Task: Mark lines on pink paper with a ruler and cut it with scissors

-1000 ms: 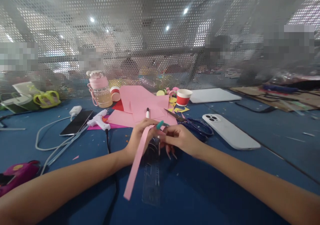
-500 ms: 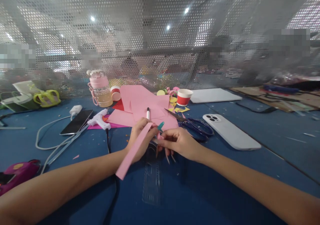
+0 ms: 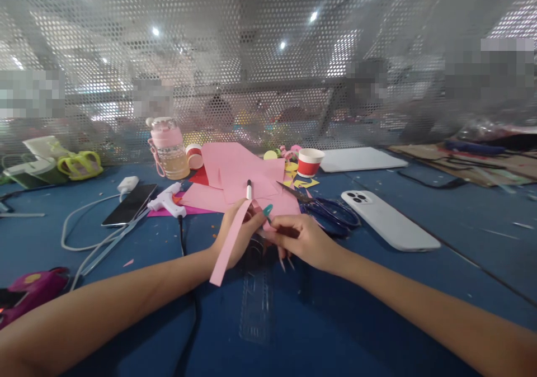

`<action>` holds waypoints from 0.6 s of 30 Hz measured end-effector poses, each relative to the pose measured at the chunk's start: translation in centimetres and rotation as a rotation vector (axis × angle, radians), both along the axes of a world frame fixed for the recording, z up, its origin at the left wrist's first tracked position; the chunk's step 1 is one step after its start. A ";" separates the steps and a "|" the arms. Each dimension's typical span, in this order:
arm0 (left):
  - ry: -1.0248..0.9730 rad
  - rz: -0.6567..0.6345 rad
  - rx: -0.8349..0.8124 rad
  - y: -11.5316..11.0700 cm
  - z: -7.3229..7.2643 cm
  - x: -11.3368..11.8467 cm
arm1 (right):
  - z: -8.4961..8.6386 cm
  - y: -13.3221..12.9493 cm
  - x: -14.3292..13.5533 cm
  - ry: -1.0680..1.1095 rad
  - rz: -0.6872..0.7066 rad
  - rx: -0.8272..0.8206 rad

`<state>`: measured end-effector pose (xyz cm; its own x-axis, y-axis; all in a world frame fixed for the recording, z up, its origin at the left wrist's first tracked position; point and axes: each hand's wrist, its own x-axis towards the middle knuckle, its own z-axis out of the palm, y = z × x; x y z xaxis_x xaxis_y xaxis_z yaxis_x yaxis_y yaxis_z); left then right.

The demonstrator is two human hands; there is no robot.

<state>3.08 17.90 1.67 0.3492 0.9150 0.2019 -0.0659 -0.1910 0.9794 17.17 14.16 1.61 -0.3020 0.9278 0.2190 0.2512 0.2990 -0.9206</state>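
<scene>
A long strip of pink paper point(image 3: 229, 248) hangs over my left hand point(image 3: 239, 229), whose fingers are closed on it; its free end slants toward me. My right hand point(image 3: 304, 240) pinches the other end of the strip close beside the left fingertips. Long nails show on both hands, a teal one on the left thumb. Just beyond my hands lie pink paper sheets point(image 3: 251, 170) with a marker point(image 3: 249, 189) on them. Below my hands a clear plastic ruler point(image 3: 255, 310) rests on the blue table point(image 3: 335, 321).
Blue-handled scissors point(image 3: 335, 212) and a white phone point(image 3: 390, 220) lie to the right. A red-and-white paper cup point(image 3: 309, 163) stands behind. On the left are a glue gun point(image 3: 168, 199), a dark phone point(image 3: 130, 205), cables and a pink-lidded bottle point(image 3: 169, 149).
The strip's free end has swung a little to the right and hangs more steeply. My hands stay close together, with only small finger shifts.
</scene>
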 end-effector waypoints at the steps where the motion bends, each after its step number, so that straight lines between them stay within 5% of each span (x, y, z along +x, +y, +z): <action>1: -0.015 -0.039 -0.031 0.1 0.0 0.0 | -0.1 0.0 0.1 -0.022 -0.002 0.039; 9: -0.113 -0.226 -0.210 0.2 -0.2 -0.1 | -0.9 0.2 1.1 -0.313 -0.096 0.644; 18: -0.148 -0.216 0.050 -0.1 -0.2 -0.1 | -0.4 -0.3 1.2 -0.441 -0.374 0.788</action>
<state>2.98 17.84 1.47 0.4985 0.8101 0.3085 -0.2518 -0.2052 0.9458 18.38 13.83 1.26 -0.2213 0.6165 0.7556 0.7292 0.6191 -0.2916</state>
